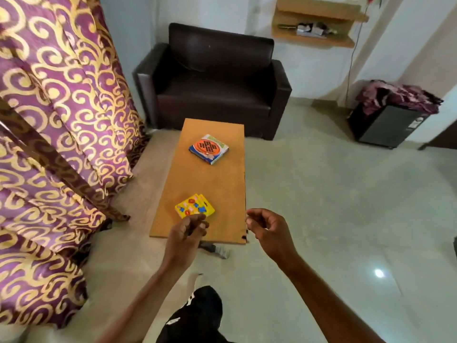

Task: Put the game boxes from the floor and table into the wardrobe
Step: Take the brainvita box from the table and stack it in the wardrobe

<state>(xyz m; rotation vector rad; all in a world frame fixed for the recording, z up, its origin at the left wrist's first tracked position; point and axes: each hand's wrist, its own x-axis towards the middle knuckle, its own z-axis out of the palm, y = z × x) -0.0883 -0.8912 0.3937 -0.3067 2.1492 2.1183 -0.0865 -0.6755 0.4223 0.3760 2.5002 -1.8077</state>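
Observation:
A small yellow game box (pixel 194 205) lies near the front end of a low wooden table (pixel 205 179). Farther back on the table sits a blue game box with an orange peg board on top (pixel 209 149). My left hand (pixel 185 231) hovers just in front of the yellow box, fingers loosely curled, holding nothing. Over the table's front right corner, my right hand (pixel 267 226) hangs in the air with its fingers also loosely curled and empty. No wardrobe is in view.
A purple and gold curtain (pixel 49 132) hangs along the left. A dark brown sofa (pixel 215 82) stands behind the table. At the right a dark cabinet (pixel 385 125) carries a purple cloth. Wall shelves (pixel 316 23) hang above. My leg (pixel 197 315) shows below.

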